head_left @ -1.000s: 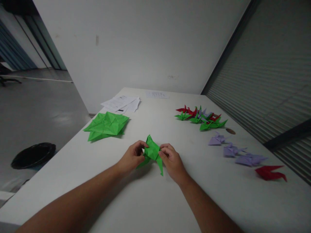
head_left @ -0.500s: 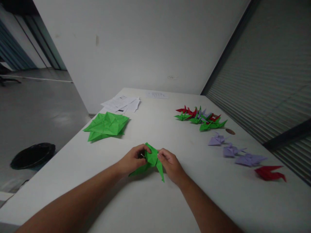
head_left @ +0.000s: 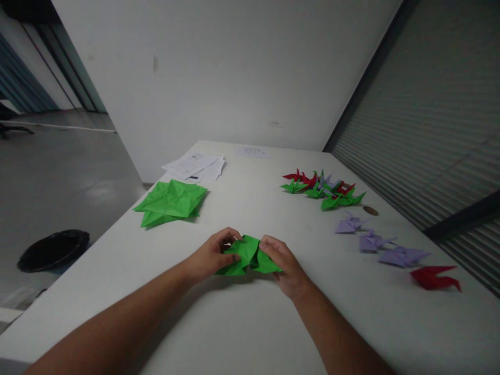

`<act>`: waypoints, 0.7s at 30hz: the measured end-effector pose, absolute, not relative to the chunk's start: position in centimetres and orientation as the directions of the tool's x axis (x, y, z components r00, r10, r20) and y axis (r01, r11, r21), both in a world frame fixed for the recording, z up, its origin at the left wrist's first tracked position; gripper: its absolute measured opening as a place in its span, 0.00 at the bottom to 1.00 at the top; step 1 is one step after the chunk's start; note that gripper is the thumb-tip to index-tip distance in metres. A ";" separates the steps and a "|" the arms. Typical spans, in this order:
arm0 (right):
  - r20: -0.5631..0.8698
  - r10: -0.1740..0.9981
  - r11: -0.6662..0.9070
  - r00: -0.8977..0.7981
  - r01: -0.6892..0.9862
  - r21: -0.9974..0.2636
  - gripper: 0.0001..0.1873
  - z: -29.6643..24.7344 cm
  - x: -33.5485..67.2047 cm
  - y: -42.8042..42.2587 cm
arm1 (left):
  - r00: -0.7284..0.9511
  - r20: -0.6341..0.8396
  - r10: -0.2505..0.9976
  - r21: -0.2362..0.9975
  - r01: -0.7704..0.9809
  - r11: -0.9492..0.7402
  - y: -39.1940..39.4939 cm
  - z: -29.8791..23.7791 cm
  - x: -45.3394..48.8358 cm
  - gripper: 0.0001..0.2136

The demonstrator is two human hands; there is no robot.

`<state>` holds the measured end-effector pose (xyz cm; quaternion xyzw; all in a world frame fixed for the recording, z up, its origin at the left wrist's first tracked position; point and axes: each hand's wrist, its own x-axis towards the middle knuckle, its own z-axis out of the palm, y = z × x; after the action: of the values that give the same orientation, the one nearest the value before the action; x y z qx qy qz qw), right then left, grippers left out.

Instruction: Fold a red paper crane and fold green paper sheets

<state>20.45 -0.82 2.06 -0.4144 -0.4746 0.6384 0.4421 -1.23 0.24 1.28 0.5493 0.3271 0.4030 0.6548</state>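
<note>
Between my two hands is a partly folded sheet of green origami paper [head_left: 245, 252], creased and spread sideways just above the white table [head_left: 234, 323]. My left hand [head_left: 213, 254] grips its left side, thumb on the near face and fingers behind. On the other side, my right hand [head_left: 283, 260] pinches the right flap between thumb and fingers. Some fingertips are hidden behind the paper. To the left, beyond my hands, lie creased green sheets [head_left: 172, 199] in a loose stack.
Several red, green and lilac paper cranes [head_left: 320, 187] cluster at the back right. Lilac cranes [head_left: 373, 242] and a red crane [head_left: 435, 277] line the right side, near a brown disc [head_left: 370, 211]. Printed papers [head_left: 195, 165] lie far left; a black bin [head_left: 52, 251] stands on the floor.
The green paper has been opened out between my hands. Its narrow point that hung down now spreads into a wider flap under my right hand. The things around stay put.
</note>
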 end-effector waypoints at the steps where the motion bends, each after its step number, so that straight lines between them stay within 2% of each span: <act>1: -0.126 0.956 -0.174 -0.263 -0.171 -0.970 0.25 2.1 20.5 -0.8 | 0.472 0.001 0.882 0.984 -0.158 0.083 0.3 1.4 -1.4 0.20; 10: -0.190 0.933 -0.232 -0.304 -0.107 -0.967 0.21 2.2 21.6 -0.4 | 0.513 -0.050 0.857 0.990 -0.090 0.112 0.9 2.8 -2.8 0.21; 14: -0.195 0.918 -0.274 -0.345 -0.197 -0.941 0.20 2.8 21.6 -0.6 | 0.539 -0.073 0.839 0.985 -0.091 0.144 1.0 3.3 -3.0 0.21; 18: -0.138 0.910 -0.278 -0.392 -0.328 -0.903 0.22 3.4 21.6 -0.8 | 0.542 -0.097 0.835 0.970 -0.138 0.202 1.0 3.5 -3.1 0.22; 21: -0.107 0.913 -0.261 -0.393 -0.362 -0.895 0.24 3.6 21.7 -1.0 | 0.520 -0.121 0.845 0.958 -0.161 0.237 1.1 3.2 -3.2 0.24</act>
<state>21.66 -0.96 3.64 -0.3295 -0.4180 0.7225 0.4414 -3.20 1.08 3.23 0.5062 0.3381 0.3542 0.7099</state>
